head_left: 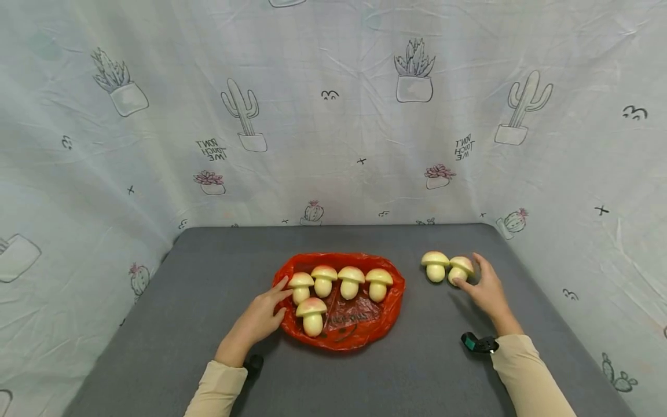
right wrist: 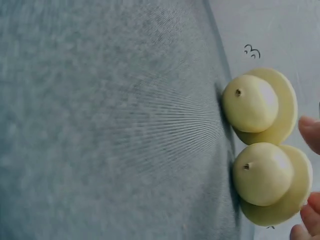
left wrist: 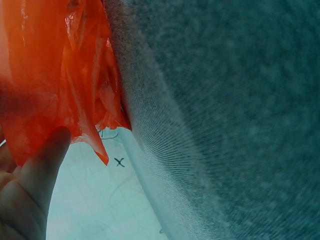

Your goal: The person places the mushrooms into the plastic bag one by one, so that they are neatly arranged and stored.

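A red plastic bag (head_left: 365, 336) lies spread on the table with its rim up, holding several toy-like mushrooms (head_left: 313, 324) with pale stems and yellow, pink-tinged caps. My left hand (head_left: 263, 313) grips the bag's left rim, thumb outside and fingers over the edge; the left wrist view shows the thumb (left wrist: 47, 165) against the red plastic. At the right, two similar mushrooms stand side by side. My right hand (head_left: 487, 289) is around the nearer-right mushroom (head_left: 458, 273), thumb and fingers spread. In the right wrist view a gap shows between the thumb (right wrist: 311, 134) and this mushroom (right wrist: 265, 175).
The other loose mushroom (head_left: 435, 269) stands just left of it, almost touching. A grey cloth-like table (head_left: 417, 370) lies beneath everything. Patterned white curtains (head_left: 333, 127) hang behind and on both sides. Dark bands are on both wrists, the right wristband (head_left: 479, 343) with a green patch.
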Demonstrator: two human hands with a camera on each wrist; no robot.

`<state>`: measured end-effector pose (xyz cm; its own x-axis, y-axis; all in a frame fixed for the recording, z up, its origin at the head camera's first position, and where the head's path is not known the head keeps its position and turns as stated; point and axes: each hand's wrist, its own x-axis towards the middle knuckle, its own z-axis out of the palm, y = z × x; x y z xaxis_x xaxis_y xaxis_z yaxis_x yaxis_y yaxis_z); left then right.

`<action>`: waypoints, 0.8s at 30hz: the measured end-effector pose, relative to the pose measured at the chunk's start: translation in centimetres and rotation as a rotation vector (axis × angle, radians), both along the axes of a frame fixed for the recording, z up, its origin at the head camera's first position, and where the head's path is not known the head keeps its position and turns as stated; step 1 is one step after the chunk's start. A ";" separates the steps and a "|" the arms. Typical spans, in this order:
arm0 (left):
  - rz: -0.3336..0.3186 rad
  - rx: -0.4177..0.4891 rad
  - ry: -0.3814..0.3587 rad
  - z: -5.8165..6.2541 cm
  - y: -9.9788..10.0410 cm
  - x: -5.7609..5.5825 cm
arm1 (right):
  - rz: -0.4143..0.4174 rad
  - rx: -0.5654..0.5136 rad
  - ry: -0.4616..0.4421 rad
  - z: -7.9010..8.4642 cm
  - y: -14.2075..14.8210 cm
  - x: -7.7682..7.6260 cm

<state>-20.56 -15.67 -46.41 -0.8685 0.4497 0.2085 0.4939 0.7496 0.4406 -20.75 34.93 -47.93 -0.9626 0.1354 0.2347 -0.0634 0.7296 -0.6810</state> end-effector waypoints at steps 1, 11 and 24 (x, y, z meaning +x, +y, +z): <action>0.000 -0.001 0.000 0.0 0.0 0.0 | -0.006 0.003 -0.022 -0.1 0.1 -0.1; 0.008 -0.007 -0.002 -0.1 0.0 -0.1 | 0.003 -0.013 -0.122 -0.8 0.3 -0.9; 0.008 0.001 -0.015 -0.3 0.0 -0.3 | -0.030 -0.040 -0.130 -1.5 0.7 -1.1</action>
